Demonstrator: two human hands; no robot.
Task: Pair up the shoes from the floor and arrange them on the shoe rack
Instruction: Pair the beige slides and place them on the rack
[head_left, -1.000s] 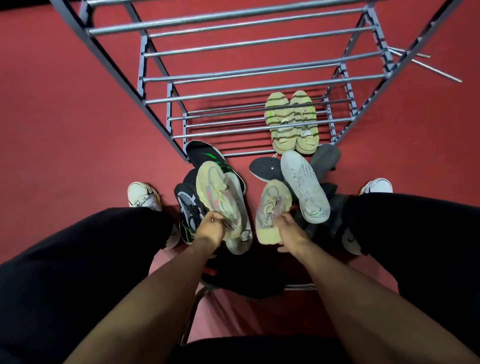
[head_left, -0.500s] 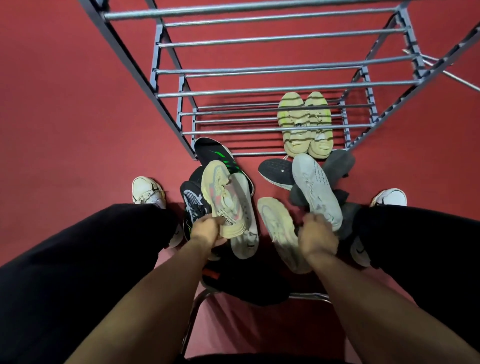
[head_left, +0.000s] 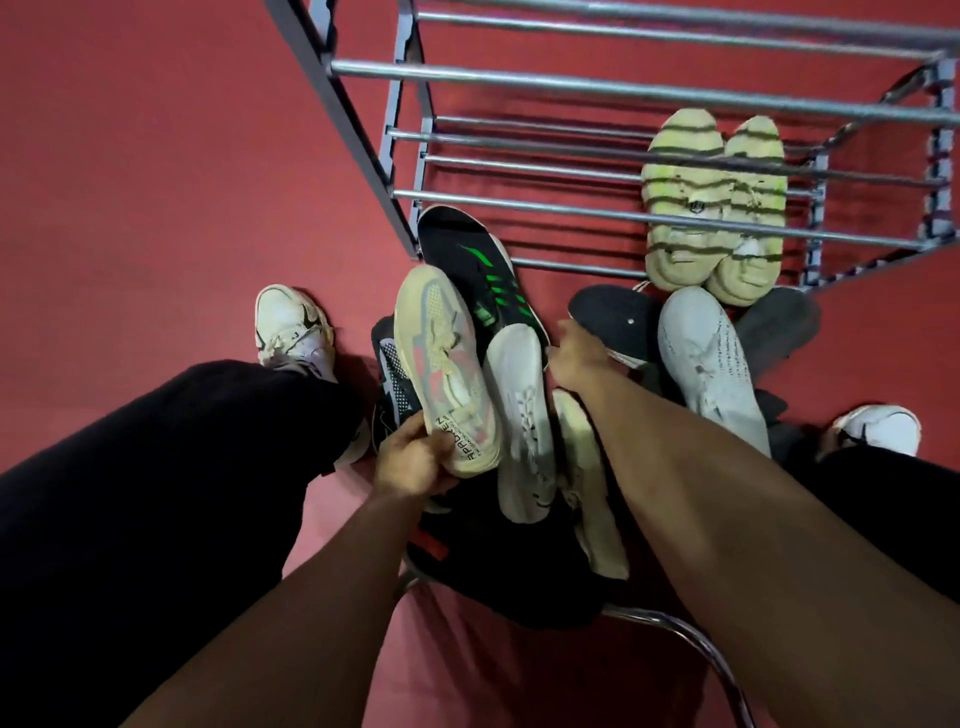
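Head view | left hand (head_left: 413, 460) fingers curl round heel of cream shoe (head_left: 445, 371), toe toward shoe rack (head_left: 623, 88) | matching cream shoe (head_left: 589, 483) lies under right forearm | right hand (head_left: 579, 353) grip unclear

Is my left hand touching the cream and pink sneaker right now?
Touching. The head view shows the left hand gripping the heel end of the cream and pink sneaker, thumb and fingers wrapped around it with no gap.
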